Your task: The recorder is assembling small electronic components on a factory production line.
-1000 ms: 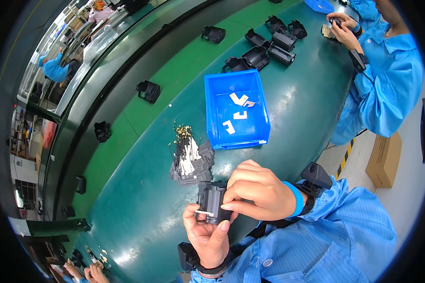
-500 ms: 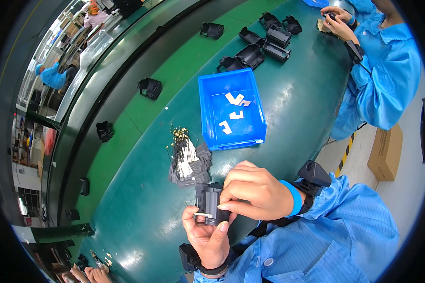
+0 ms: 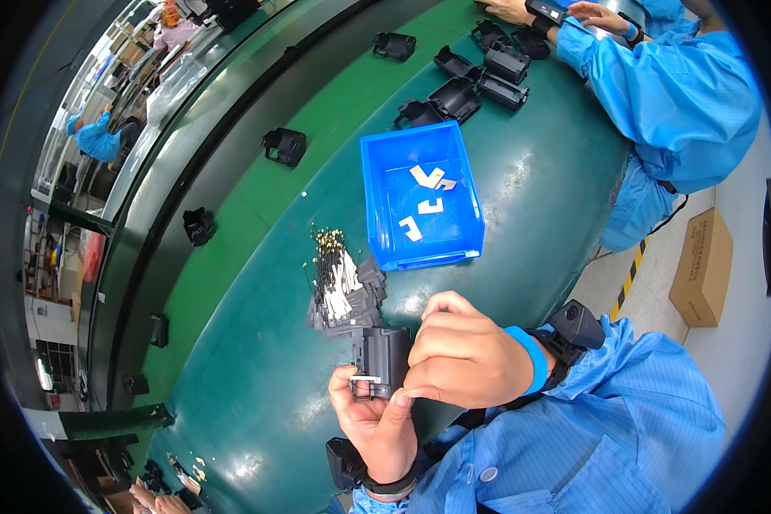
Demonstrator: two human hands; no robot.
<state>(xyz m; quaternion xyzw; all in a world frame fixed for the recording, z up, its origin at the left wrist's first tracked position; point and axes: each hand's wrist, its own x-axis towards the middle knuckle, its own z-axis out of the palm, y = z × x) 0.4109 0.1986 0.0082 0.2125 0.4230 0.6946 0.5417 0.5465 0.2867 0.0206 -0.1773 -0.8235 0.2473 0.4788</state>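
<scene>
My left hand (image 3: 380,433) grips a black plastic housing (image 3: 387,351) from below, its thumb at the lower right corner. A small white strip (image 3: 367,379) lies across the housing's lower left part, by my left fingertips. My right hand (image 3: 464,358) is closed at the housing's right side, thumb and forefinger pinched beside my left thumb tip. Whatever sits in that pinch is hidden. Just beyond the housing lies a heap of thin black cables (image 3: 327,248) with gold-coloured ends, white strips (image 3: 341,287) and dark grey flat pieces (image 3: 364,300).
A blue bin (image 3: 424,259) with several white cut-out pieces (image 3: 430,206) stands beyond my hands. Several black housings (image 3: 454,100) lie further back. Others (image 3: 284,146) ride the green belt (image 3: 240,201) at left. A co-worker's arm (image 3: 608,77) reaches in at far right.
My right fingers have slid down off the housing's face toward my left thumb, baring more of it. Housings on the belt have shifted slightly to the right. The co-worker's hand has reached out over the far housings.
</scene>
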